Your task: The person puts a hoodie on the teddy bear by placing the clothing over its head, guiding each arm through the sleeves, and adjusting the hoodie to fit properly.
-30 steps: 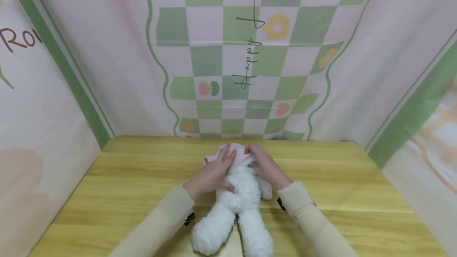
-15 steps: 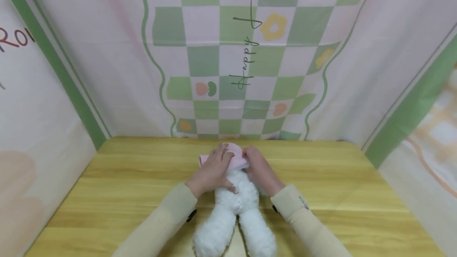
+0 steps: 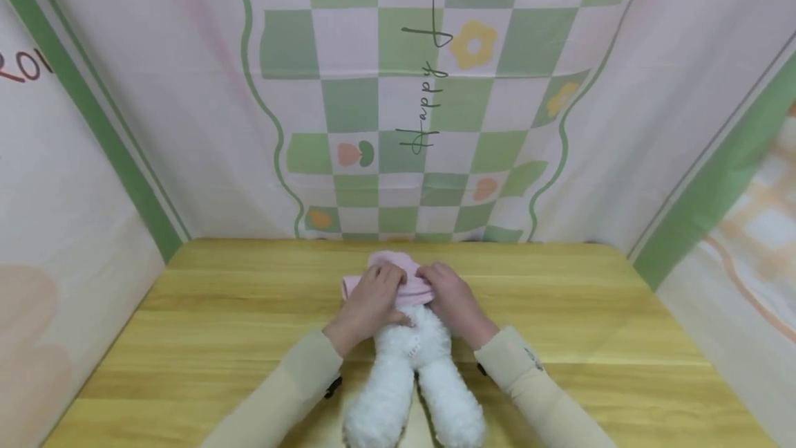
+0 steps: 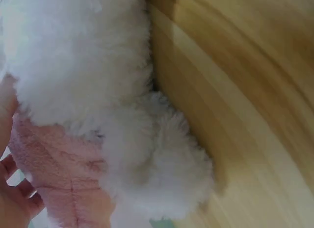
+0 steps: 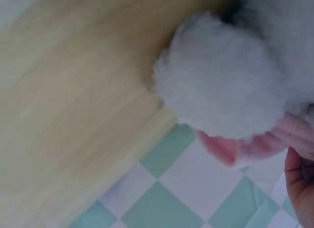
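A fluffy white stuffed toy [image 3: 407,344] lies on the wooden table, legs pointing toward me. Over its upper end sits a small pink fleece garment [image 3: 410,289], with a sleeve-like end sticking out left. My left hand [image 3: 371,299] grips this cloth with bent fingers, its thumb on the toy's body. On the other side, my right hand [image 3: 459,303] pinches the garment's lower edge. A seam shows on the pink garment [image 4: 73,188] in the left wrist view. In the right wrist view, fingers [image 5: 297,181] meet the cloth beside a rounded white limb [image 5: 221,80]. The toy's head is hidden.
The wooden table [image 3: 236,323] reaches back to a hanging cloth [image 3: 404,109] with green and white checks and lettering. Printed cloth panels [image 3: 74,178] also stand along the sides. Both forearms wear light sleeves with dark bands at the wrists.
The left fingers have gone from spread to bent over the pink cloth. The garment's edge has come down toward the toy's body, and the right hand has shifted slightly down with it.
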